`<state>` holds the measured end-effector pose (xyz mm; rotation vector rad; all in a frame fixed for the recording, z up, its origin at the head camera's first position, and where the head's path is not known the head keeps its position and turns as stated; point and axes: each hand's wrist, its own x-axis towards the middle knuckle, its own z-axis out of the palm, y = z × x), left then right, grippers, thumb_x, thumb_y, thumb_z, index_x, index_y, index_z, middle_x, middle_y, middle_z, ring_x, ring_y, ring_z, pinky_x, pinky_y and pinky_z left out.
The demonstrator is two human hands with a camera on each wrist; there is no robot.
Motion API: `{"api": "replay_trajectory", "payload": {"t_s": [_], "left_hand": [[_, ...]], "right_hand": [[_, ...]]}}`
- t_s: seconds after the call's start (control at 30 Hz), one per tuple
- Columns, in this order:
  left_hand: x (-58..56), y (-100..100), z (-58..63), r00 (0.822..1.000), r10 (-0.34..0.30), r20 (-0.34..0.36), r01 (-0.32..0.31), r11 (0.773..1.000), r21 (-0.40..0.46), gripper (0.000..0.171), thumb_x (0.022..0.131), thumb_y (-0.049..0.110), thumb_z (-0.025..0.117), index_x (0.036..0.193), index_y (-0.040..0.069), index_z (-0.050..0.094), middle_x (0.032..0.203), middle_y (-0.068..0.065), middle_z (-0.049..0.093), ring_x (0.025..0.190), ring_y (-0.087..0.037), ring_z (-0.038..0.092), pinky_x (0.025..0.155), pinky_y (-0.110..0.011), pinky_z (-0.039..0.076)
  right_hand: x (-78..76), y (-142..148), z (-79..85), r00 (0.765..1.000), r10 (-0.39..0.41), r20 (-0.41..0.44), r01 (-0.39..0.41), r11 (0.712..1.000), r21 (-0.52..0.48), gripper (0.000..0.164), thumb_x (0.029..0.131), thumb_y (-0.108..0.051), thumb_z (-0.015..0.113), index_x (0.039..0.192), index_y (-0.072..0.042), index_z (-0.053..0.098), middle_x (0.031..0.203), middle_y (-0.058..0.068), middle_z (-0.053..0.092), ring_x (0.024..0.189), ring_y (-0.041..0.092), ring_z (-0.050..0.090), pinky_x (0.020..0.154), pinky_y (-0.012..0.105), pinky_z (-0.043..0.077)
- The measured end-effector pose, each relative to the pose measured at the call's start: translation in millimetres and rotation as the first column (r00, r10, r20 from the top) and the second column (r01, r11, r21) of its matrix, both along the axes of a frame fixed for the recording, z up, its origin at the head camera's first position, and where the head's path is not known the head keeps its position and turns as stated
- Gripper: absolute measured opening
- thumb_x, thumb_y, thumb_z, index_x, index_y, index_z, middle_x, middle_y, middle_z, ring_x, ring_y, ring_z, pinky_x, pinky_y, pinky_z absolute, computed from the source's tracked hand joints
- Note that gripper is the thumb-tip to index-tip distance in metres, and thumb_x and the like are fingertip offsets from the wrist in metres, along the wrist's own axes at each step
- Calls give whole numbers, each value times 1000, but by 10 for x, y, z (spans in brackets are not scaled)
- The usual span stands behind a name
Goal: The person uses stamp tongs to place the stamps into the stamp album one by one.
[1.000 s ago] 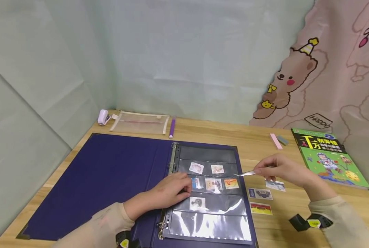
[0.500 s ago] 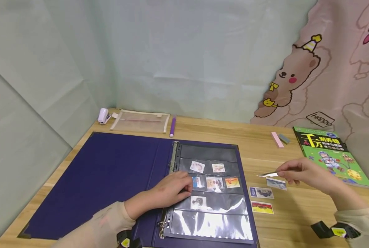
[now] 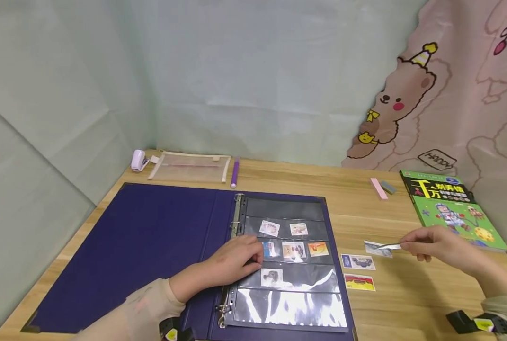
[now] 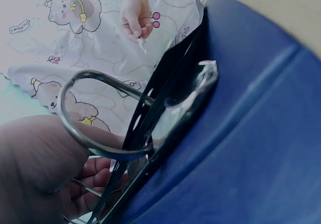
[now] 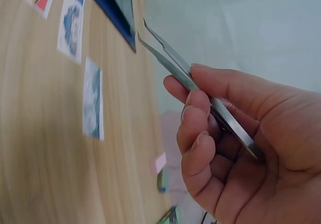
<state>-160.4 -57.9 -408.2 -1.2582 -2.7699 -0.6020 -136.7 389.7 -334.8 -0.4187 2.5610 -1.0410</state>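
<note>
My right hand [image 3: 442, 248] pinches a pair of bent-tip tweezers [image 5: 228, 118] between thumb and fingers. Their tips stand apart in the right wrist view. From the head they overlap a grey-blue stamp [image 3: 372, 251] lying on the table. A stamp with a blue picture [image 3: 360, 262] and a red-and-yellow stamp [image 3: 360, 282] lie nearer me. My left hand [image 3: 236, 258] rests over the ring side of a black pocket page [image 3: 287, 212], its fingers loosely curled and partly covering a blue stamp [image 3: 269, 249]. Several stamps sit in the page's middle rows.
The navy ring binder [image 3: 151, 251] lies spread across the table. Behind it are a white stapler [image 3: 138, 160], a mesh zip pouch [image 3: 189, 166] and a purple pen [image 3: 235, 173]. A pink block [image 3: 378, 188] and a green book [image 3: 453, 210] are at the right.
The right hand has carried the tweezers rightward, away from the page's edge and over to the grey-blue stamp. My left hand has stayed on the page.
</note>
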Motion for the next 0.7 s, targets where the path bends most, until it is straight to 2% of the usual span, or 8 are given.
{"api": "replay_trajectory", "payload": {"t_s": [0.1, 0.23, 0.4, 0.53, 0.7], "left_hand": [[-1, 1, 5, 1000, 0, 8, 0, 1000, 4, 15, 79, 22, 65, 75, 24, 51, 77, 13, 45, 74, -4, 41, 72, -22, 37], [3, -2, 10, 1000, 4, 21, -4, 1000, 7, 16, 80, 22, 64, 74, 25, 50, 77, 14, 44, 73, -4, 40, 71, -22, 36], [6, -2, 4, 1000, 7, 26, -7, 1000, 11, 16, 80, 22, 64, 75, 25, 50, 77, 14, 44, 73, -3, 39, 70, -21, 36], [3, 1, -1, 1000, 6, 28, -7, 1000, 13, 16, 81, 22, 65, 75, 25, 50, 76, 14, 43, 73, -3, 39, 70, -20, 35], [-7, -2, -17, 1000, 7, 23, -8, 1000, 12, 16, 80, 22, 65, 76, 25, 50, 76, 14, 43, 74, -3, 40, 70, -20, 36]], "right_hand": [[25, 89, -24, 1000, -12, -1, 12, 1000, 1, 26, 92, -14, 48, 101, 8, 60, 67, -3, 55, 59, 11, 50, 51, 28, 41], [36, 184, -54, 1000, 10, 9, -9, 999, -51, 26, 92, -9, 46, 103, 12, 59, 68, -5, 58, 59, 10, 52, 51, 27, 44], [30, 260, -92, 999, 25, 29, -23, 996, -83, 25, 92, -7, 46, 103, 11, 59, 68, -7, 58, 58, 9, 53, 51, 28, 45], [18, 345, -112, 999, 35, 29, -31, 993, -111, 22, 91, -4, 46, 101, 6, 62, 66, -10, 56, 57, 7, 51, 49, 28, 44], [22, 471, -151, 998, -6, 58, 14, 992, -127, 20, 91, -4, 45, 101, -2, 64, 69, -12, 55, 58, 5, 50, 50, 27, 44]]}}
